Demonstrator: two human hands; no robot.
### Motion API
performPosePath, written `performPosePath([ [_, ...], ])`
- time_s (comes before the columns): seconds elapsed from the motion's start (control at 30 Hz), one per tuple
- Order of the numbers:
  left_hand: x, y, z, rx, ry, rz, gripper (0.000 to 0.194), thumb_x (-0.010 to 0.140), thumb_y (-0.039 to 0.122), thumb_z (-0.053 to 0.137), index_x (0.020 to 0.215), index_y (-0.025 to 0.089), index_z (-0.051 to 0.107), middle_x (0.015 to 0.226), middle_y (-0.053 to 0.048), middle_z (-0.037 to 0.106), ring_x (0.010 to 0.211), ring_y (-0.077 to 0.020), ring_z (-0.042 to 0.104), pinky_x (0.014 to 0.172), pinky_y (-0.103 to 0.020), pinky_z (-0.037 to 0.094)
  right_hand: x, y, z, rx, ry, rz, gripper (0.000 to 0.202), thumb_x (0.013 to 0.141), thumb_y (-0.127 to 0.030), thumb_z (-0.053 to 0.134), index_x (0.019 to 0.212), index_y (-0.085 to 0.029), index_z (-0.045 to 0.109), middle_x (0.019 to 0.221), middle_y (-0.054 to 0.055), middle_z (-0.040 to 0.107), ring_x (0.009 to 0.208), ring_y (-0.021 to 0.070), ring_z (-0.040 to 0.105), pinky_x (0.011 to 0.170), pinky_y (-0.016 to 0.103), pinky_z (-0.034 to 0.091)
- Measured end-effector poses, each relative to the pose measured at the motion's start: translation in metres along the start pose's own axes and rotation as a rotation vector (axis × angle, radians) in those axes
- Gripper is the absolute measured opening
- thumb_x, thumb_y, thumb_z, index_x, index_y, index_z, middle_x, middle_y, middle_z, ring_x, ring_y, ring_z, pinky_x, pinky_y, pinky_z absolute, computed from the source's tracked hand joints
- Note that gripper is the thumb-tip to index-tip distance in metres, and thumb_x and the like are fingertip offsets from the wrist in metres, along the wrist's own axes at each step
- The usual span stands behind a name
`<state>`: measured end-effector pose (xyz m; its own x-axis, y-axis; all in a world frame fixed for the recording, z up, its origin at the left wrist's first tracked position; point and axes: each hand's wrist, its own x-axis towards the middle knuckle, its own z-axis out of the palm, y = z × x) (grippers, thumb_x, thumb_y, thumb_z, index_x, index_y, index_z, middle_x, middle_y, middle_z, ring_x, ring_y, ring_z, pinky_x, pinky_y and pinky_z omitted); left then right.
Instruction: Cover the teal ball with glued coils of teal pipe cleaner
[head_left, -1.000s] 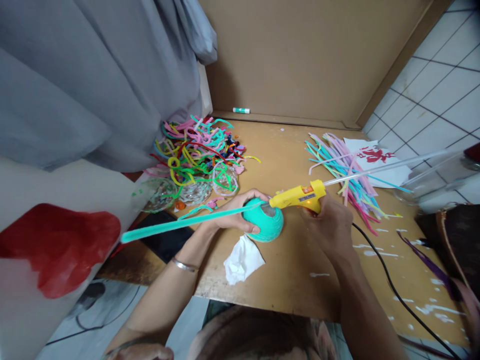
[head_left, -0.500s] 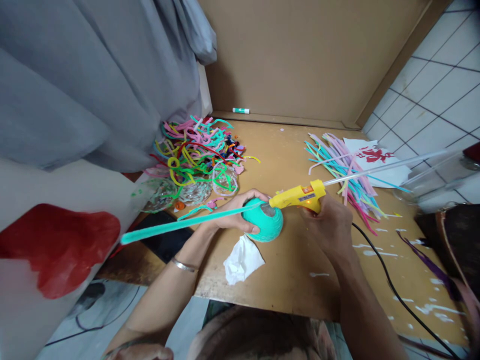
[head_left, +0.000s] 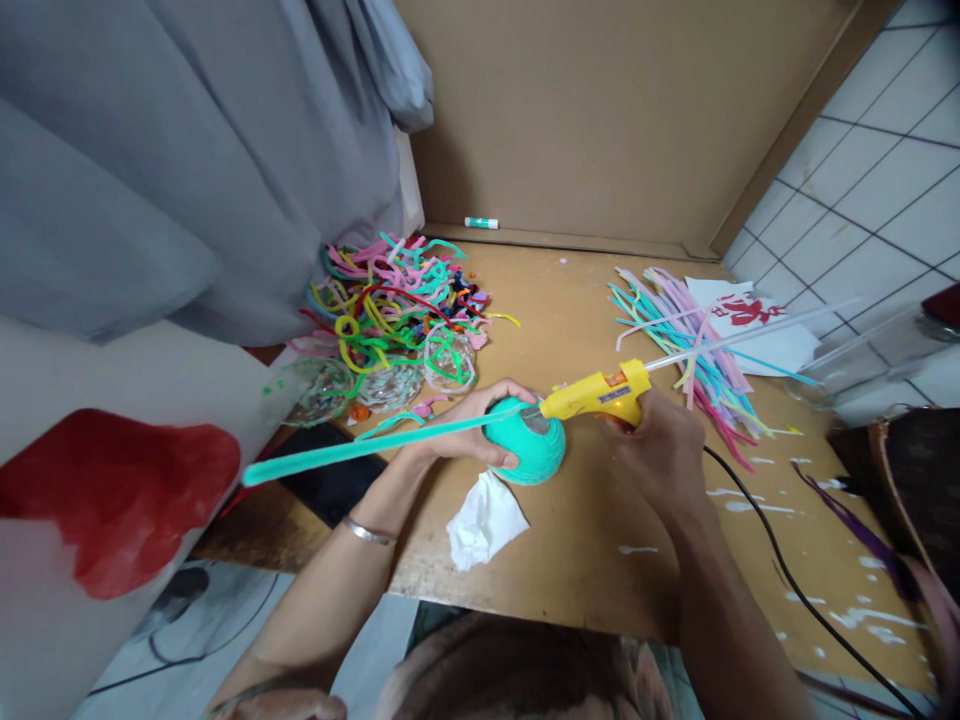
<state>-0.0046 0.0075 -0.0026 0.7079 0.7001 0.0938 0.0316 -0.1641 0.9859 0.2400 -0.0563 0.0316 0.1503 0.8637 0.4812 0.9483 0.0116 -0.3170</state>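
Observation:
My left hand (head_left: 474, 428) grips a round ball (head_left: 536, 460) wrapped in turquoise pipe cleaner, with a greyish uncovered patch on its upper side. From the ball a loose turquoise pipe cleaner (head_left: 360, 447) sticks out to the left, across my left wrist. A yellow hot glue gun (head_left: 596, 392) is held in my right hand (head_left: 660, 450), its nozzle at the edge of the bare patch. Whether the tip touches the ball I cannot tell. A clear glue stick (head_left: 735, 335) juts from the gun's back. Crumpled white tissue (head_left: 486, 522) lies just in front of the ball.
Tangled pipe cleaners (head_left: 390, 300) and clear domed pieces (head_left: 390, 383) lie at left, near a dark flat object (head_left: 322, 470). Straight pipe cleaners (head_left: 694, 350) are piled at right. The gun's black cord (head_left: 780, 560) runs beside a brown bag (head_left: 907, 490). A glue-stick tube (head_left: 481, 223) lies behind.
Both hands stay almost in place. The glue gun's nozzle has shifted very slightly at the ball's edge, and the clear glue stick's far end sits a little lower.

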Motion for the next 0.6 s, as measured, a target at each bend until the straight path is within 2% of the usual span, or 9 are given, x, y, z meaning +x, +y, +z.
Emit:
performPosePath([
  [0.33, 0.0001, 0.0021, -0.0009, 0.041, 0.007, -0.027, 0.072, 0.052, 0.034, 0.090, 0.114, 0.019, 0.057, 0.124, -0.010, 0.065, 0.115, -0.0312, 0.061, 0.095, -0.042, 0.049, 0.0012, -0.0029, 0.0024, -0.008, -0.004, 0.072, 0.014, 0.069, -0.036, 0.050, 0.073, -0.022, 0.053, 0.057, 0.001, 0.052, 0.054, 0.0180, 0.047, 0.054, 0.028, 0.026],
  [0.6, -0.0001, 0.0034, 0.0009, -0.043, 0.000, 0.011, 0.068, 0.053, 0.033, 0.090, 0.111, 0.020, 0.058, 0.124, -0.010, 0.065, 0.119, -0.0319, 0.060, 0.097, -0.042, 0.048, 0.0035, 0.0029, 0.0049, 0.121, -0.018, 0.078, 0.018, 0.065, -0.040, 0.054, 0.073, -0.023, 0.054, 0.055, -0.002, 0.050, 0.050, 0.0156, 0.041, 0.051, 0.028, 0.031],
])
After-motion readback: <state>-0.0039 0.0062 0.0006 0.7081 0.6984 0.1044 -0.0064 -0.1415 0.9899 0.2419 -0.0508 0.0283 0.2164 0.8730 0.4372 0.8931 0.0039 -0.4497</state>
